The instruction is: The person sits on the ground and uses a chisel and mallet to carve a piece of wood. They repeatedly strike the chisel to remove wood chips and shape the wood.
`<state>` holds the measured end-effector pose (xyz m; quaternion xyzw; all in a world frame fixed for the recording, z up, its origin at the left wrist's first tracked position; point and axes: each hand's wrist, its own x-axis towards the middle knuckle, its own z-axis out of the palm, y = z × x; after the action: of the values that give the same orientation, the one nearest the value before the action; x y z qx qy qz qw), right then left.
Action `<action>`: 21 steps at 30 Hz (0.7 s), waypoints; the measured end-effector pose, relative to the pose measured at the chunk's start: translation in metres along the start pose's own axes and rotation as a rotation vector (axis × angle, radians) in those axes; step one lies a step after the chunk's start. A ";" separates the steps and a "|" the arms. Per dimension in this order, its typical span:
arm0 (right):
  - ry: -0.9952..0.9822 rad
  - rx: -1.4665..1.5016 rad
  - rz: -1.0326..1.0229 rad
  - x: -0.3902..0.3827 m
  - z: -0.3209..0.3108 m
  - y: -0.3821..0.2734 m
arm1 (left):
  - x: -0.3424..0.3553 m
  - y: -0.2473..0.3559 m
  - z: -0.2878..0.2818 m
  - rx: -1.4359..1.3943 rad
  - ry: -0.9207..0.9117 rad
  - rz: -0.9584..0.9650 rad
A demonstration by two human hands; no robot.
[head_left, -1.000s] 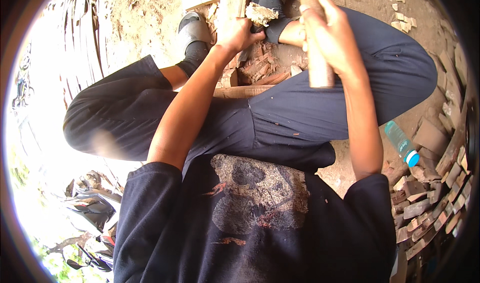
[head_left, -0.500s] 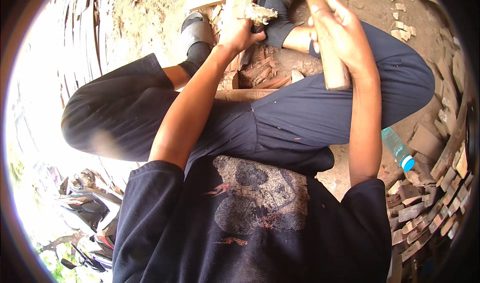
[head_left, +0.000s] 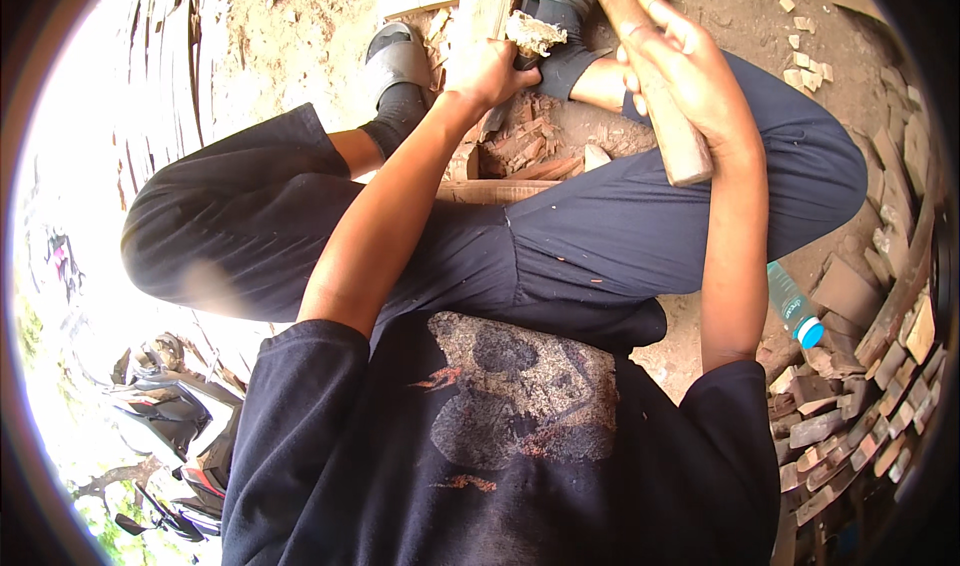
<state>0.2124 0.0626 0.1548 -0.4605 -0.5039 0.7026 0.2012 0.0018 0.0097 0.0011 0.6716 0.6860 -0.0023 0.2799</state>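
Note:
My left hand [head_left: 485, 74] is closed round a dark tool [head_left: 524, 61] with a frayed, pale top [head_left: 535, 34], held against an upright-lying pale wooden board [head_left: 480, 1] between my feet. My right hand [head_left: 695, 86] has its fingers wrapped round a thick wooden handle [head_left: 675, 146], which slants from above my right thigh up to the top of the view, where its far end is hard to make out. Reddish wood chips and scraps [head_left: 525, 136] lie below my left hand, beside a crosswise wooden piece [head_left: 500, 191].
My legs are crossed, with sandalled feet [head_left: 395, 66] near the board. A clear blue-capped bottle [head_left: 790, 301] lies at my right, beside piled wood offcuts [head_left: 870, 396]. Small blocks [head_left: 800, 61] are scattered at upper right. A motorbike [head_left: 180, 436] stands in the bright lower left.
My right hand and the wooden handle have shifted rightward, the handle now slanting more. My left hand and the dark tool have moved slightly to the right.

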 end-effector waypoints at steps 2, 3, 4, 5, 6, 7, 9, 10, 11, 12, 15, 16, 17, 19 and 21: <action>0.128 -0.071 -0.018 0.000 0.018 0.000 | 0.001 0.000 0.004 0.017 -0.009 -0.005; 0.187 -0.102 -0.029 0.000 0.025 0.002 | 0.000 0.001 0.001 0.014 -0.026 -0.019; 0.177 -0.335 -0.078 -0.001 0.023 0.012 | 0.002 0.003 -0.002 0.010 -0.037 -0.026; 0.050 -0.329 -0.044 -0.005 0.016 0.023 | 0.002 -0.001 0.002 0.001 -0.016 -0.012; -0.061 -0.315 0.074 -0.004 0.012 0.014 | 0.000 -0.012 0.013 -0.005 0.011 -0.014; -0.159 -0.306 0.197 -0.005 0.008 0.007 | 0.000 -0.014 0.014 -0.016 0.036 -0.002; -0.121 -0.235 0.164 -0.004 -0.001 0.017 | 0.002 -0.011 0.011 0.005 0.035 0.055; -0.108 -0.194 0.154 -0.004 -0.002 0.023 | 0.000 -0.004 0.006 0.001 0.019 0.042; -0.094 -0.151 0.136 -0.007 -0.004 0.022 | -0.002 0.001 0.003 -0.003 0.003 0.028; -0.084 -0.107 0.116 -0.010 -0.005 0.016 | -0.003 0.002 0.005 0.006 0.003 0.009; 0.037 -0.023 -0.029 -0.007 -0.002 0.005 | -0.003 -0.002 0.004 -0.047 0.004 -0.004; 0.102 -0.014 -0.064 -0.003 0.000 -0.001 | -0.003 0.000 0.002 0.026 0.023 0.017; 0.167 -0.005 -0.098 0.002 0.004 -0.004 | -0.001 0.002 0.000 0.022 -0.011 -0.003; 0.269 -0.053 -0.086 0.003 0.021 0.003 | 0.001 0.008 -0.008 0.017 -0.077 -0.044; 0.066 -0.325 -0.039 -0.008 0.016 0.028 | -0.001 0.001 -0.002 0.014 -0.089 -0.020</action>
<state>0.2079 0.0365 0.1350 -0.5000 -0.6126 0.5924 0.1542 0.0023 0.0094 0.0036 0.6658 0.6797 -0.0398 0.3052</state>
